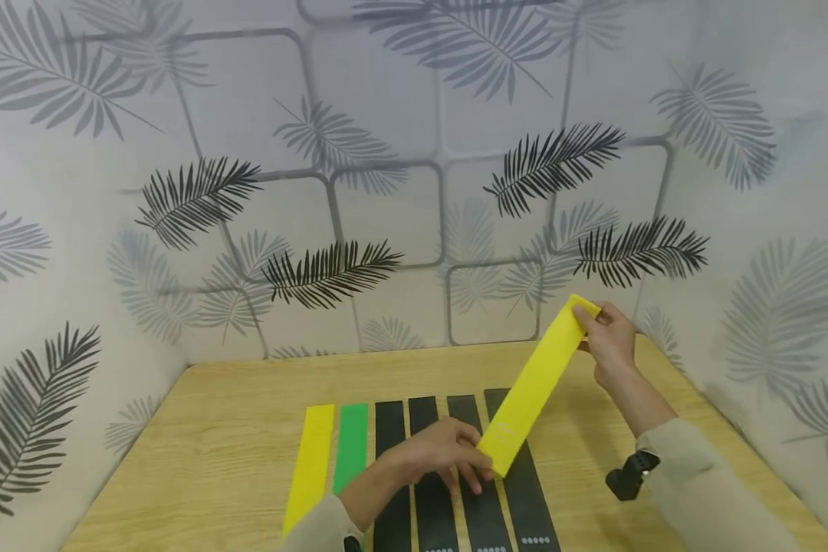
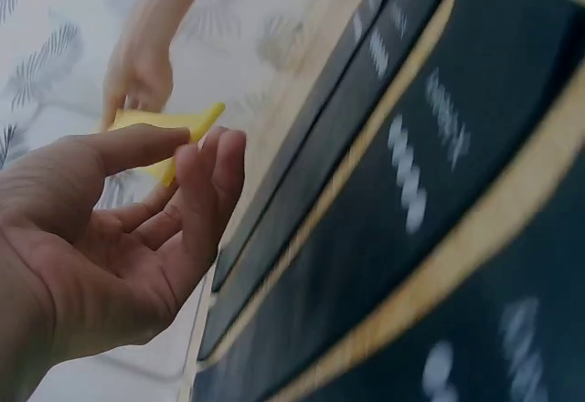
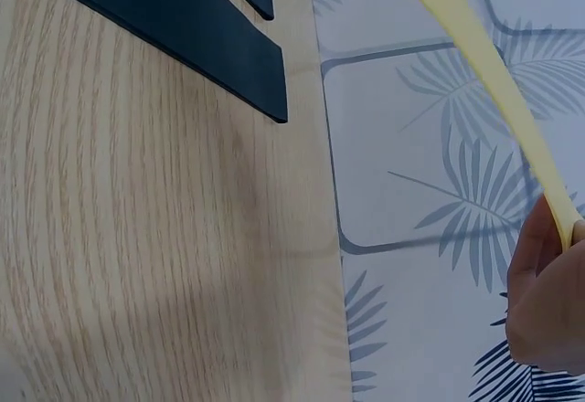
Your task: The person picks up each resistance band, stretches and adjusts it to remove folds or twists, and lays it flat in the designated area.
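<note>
A flat yellow resistance band [image 1: 534, 387] is stretched slantwise above the table between my hands. My right hand [image 1: 610, 341] pinches its upper far end, thumb on the near face. At its lower end, my left hand [image 1: 433, 452] holds the edge between thumb and fingers; the left wrist view shows this grip on the yellow band [image 2: 155, 121] more closely. In the right wrist view the band [image 3: 498, 82] runs up from my right hand [image 3: 553, 306], which is partly cut off. Black bands lie under my left hand.
Several black bands [image 1: 392, 429] lie side by side on the wooden table [image 1: 207, 452], some with pale dots at the near end. Left of them are a green band [image 1: 352, 441] and another yellow band [image 1: 310, 452]. A leaf-patterned wall covering [image 1: 400, 207] stands behind.
</note>
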### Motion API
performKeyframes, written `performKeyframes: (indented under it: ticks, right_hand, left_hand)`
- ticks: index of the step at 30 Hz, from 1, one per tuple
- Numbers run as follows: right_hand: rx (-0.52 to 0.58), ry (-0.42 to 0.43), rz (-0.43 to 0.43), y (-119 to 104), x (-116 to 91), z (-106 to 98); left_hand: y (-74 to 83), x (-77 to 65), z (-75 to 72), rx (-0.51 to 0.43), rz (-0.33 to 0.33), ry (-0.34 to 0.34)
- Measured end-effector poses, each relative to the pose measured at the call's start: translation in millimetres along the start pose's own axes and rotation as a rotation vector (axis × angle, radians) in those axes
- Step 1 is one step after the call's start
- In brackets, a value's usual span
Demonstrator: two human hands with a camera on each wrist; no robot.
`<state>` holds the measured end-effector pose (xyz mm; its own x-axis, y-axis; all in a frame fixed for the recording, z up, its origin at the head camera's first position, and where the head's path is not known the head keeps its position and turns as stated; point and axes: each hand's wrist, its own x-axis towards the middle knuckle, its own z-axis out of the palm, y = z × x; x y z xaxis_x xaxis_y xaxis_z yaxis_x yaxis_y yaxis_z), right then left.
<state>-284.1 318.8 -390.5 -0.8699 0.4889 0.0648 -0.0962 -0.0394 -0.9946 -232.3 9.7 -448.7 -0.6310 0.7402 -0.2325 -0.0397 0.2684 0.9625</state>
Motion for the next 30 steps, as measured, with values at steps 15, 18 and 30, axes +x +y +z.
performKeyframes:
  ticks: [15,18,30]
  right_hand:
    - [-0.144,0.042,0.087,-2,-2,10]
    - [-0.176,0.034,0.104,1,0,10]
    - [-0.376,-0.289,0.169,28,2,2]
  left_hand:
    - [6.4,5.8,59.1,-0.152,0.001,-0.097]
    - [6.8,4.3,62.6,-0.166,-0.02,-0.119]
    - [7.9,2.6,91.3,-0.092,-0.157,-0.201]
